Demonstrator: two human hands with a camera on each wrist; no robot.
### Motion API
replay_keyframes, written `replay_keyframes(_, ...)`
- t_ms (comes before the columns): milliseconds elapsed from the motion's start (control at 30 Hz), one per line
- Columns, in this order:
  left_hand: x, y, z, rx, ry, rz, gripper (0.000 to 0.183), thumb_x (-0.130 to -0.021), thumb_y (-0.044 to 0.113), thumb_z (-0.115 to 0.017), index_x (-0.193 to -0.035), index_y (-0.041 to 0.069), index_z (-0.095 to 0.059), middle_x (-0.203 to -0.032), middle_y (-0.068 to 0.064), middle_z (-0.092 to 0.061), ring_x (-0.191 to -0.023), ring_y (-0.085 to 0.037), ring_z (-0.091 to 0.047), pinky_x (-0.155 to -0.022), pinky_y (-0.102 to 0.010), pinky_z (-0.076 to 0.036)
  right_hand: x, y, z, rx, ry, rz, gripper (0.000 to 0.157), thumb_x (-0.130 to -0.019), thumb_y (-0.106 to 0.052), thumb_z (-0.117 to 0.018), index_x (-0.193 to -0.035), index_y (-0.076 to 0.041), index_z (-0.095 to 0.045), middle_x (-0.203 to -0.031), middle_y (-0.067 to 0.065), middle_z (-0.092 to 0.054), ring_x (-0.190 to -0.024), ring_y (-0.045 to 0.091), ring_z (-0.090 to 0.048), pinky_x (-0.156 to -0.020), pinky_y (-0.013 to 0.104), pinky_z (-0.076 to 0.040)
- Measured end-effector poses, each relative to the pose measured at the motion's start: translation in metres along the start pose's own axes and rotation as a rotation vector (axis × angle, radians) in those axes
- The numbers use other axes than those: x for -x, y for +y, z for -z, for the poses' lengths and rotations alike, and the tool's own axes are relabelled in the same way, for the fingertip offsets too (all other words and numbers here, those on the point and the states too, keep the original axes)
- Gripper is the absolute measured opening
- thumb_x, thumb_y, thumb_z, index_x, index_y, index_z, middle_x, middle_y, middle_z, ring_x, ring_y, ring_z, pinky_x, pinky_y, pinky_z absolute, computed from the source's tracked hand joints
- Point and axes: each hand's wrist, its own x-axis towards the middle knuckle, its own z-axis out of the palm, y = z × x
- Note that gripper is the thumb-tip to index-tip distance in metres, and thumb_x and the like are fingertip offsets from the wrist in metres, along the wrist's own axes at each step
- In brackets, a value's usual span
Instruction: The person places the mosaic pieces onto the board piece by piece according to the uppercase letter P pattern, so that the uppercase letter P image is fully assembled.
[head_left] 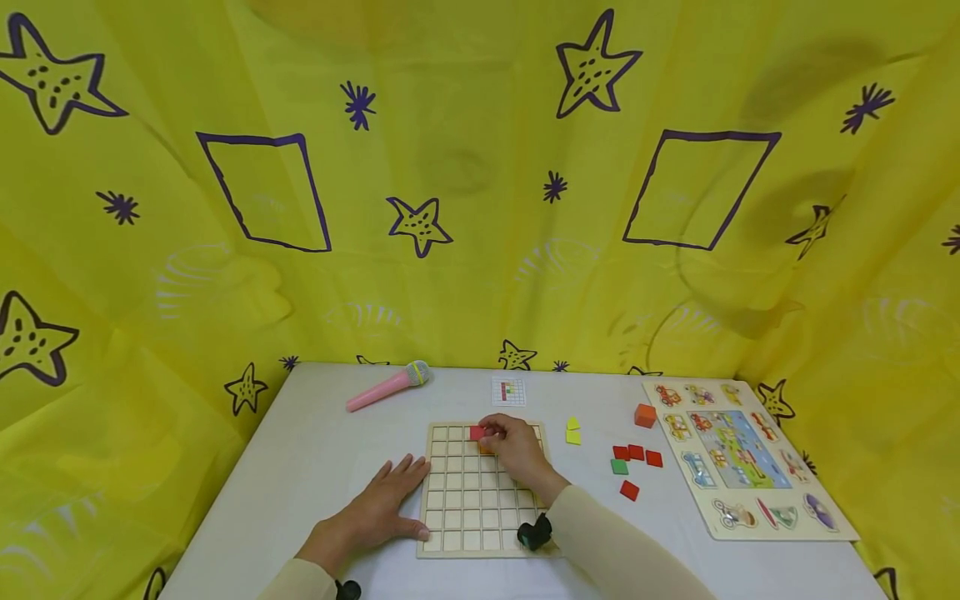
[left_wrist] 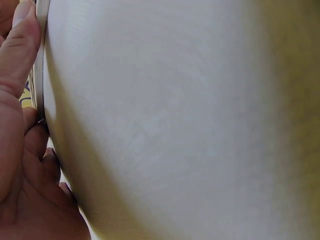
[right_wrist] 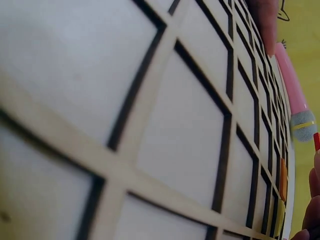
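Observation:
A wooden grid board lies on the white table. My left hand rests beside it with fingers spread, the thumb and fingertips right at its left edge. Over the board's far rows, my right hand pinches a small red square tile between thumb and fingertips. The same red tile shows at the right border of the right wrist view. Just under those fingers an orange tile sits in the grid, with a yellow tile near it. The hand partly hides both in the head view.
A printed pattern card lies beyond the board, and a pink microphone at the back left. To the right are yellow tiles, several red tiles, a green tile, an orange cube and a vehicle puzzle.

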Motion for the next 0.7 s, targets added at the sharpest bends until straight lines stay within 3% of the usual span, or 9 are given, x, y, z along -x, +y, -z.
replay_keyframes(400, -0.0007, -0.0017, -0.0015, -0.006, 0.004, -0.009, 0.11, -0.078, 0.052, -0.087, -0.163, 0.003, -0.037, -0.17, -0.017, -0.035, -0.161, -0.041, -0.022, -0.132, -0.063, -0.009, 0.0032, 0.0011, -0.0087, 0.151, -0.027, 0.009, 0.018, -0.094, -0.006, -0.078, -0.112, -0.008, -0.076, -0.093, -0.001, -0.069, -0.084, 0.013, -0.054, -0.076, 0.026, -0.049)
replay_keyframes(700, -0.0011, -0.0025, -0.001, -0.008, 0.008, -0.014, 0.109, -0.078, 0.051, -0.087, -0.162, 0.002, -0.037, -0.17, -0.018, -0.035, -0.161, -0.042, -0.022, -0.132, -0.064, -0.01, 0.0022, 0.0019, -0.0101, 0.22, -0.042, 0.064, 0.018, -0.091, -0.002, -0.077, -0.109, -0.006, -0.076, -0.093, 0.0, -0.07, -0.088, 0.015, -0.056, -0.079, 0.03, -0.052)
